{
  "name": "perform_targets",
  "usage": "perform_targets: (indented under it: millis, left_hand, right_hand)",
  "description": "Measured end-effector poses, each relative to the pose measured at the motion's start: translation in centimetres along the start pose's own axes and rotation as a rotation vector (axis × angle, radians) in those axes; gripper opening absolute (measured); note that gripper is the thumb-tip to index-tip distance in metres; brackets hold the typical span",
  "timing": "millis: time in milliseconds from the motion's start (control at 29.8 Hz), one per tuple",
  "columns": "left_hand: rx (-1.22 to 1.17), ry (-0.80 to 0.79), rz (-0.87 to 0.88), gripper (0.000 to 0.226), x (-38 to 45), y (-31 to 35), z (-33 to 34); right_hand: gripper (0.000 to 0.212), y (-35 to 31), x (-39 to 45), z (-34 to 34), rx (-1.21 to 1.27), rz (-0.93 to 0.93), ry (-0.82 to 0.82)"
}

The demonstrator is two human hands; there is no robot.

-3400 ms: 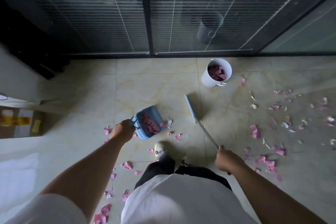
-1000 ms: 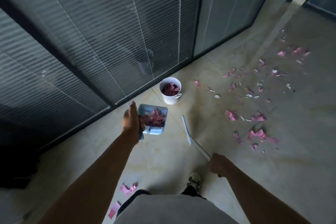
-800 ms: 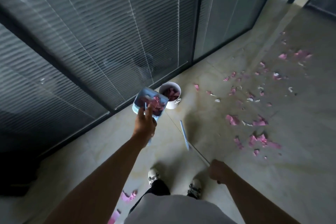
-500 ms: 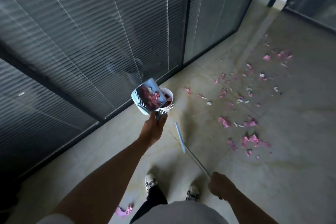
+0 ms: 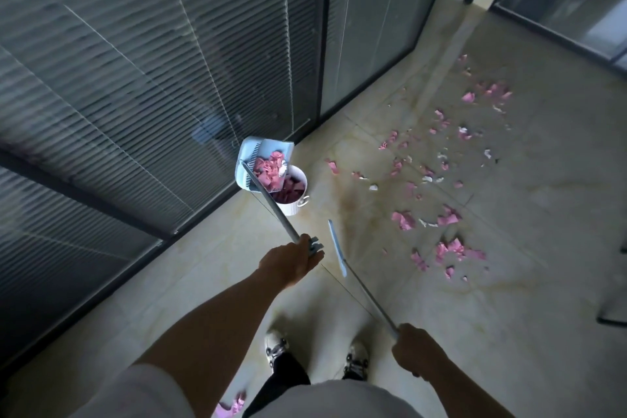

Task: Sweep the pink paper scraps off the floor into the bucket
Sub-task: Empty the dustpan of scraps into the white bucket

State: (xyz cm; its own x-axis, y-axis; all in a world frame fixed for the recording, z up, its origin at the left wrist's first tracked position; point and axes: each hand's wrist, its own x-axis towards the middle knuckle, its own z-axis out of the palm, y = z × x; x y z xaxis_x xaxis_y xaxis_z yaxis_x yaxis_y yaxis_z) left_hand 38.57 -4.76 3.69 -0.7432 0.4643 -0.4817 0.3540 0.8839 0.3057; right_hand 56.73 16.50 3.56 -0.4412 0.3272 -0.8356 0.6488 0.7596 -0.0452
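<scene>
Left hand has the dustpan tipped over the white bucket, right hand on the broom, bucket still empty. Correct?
Not quite. The head view shows the white bucket already holds pink scraps; it is not empty. The rest stands: the left hand holds the dustpan, loaded with pink scraps, tilted above the bucket, and the right hand grips the broom handle.

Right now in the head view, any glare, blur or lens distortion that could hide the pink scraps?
Head view: dim, soft light, no harsh glare on the beige tiled floor; faint reflection in the dark glass wall with blinds. Wide-angle bending slants the wall lines. Pink paper scraps on the floor read clearly, as do those in the tilted light-blue dustpan above the white bucket. Frame edges soften.
</scene>
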Motion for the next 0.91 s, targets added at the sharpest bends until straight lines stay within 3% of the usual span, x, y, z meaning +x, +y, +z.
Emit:
perform_targets:
  millis: [134,369,503,604,805,905]
  left_hand:
    - [0.093,-0.087,0.015,0.053,-0.1,-0.4,0.8]
    - [0.276,-0.08,0.049,0.051,-0.5,-0.2,2.9]
    - [0.361,-0.059,0.089,0.05,-1.0,0.5,3.5]
    - [0.401,-0.014,0.092,0.048,-1.7,1.5,3.4]
    - [0.35,0.036,0.044,0.052,-2.9,2.9,2.3]
    - [0.234,0.108,-0.042,0.057,-4.2,3.4,2.1]
  right_hand:
    - [0.012,-0.2,-0.2,-0.1,-0.016,0.017,-0.013]
    - [0.035,0.0,0.6,0.2,-0.023,0.019,-0.029]
    - [0.024,0.4,0.6,0.1,-0.023,0.012,-0.032]
    - [0.03,0.9,0.9,0.0,-0.014,0.006,-0.035]
    - [0.033,1.5,0.5,-0.6,-0.056,-0.037,-0.065]
    - [0.024,1.6,0.9,-1.0,-0.122,-0.107,-0.061]
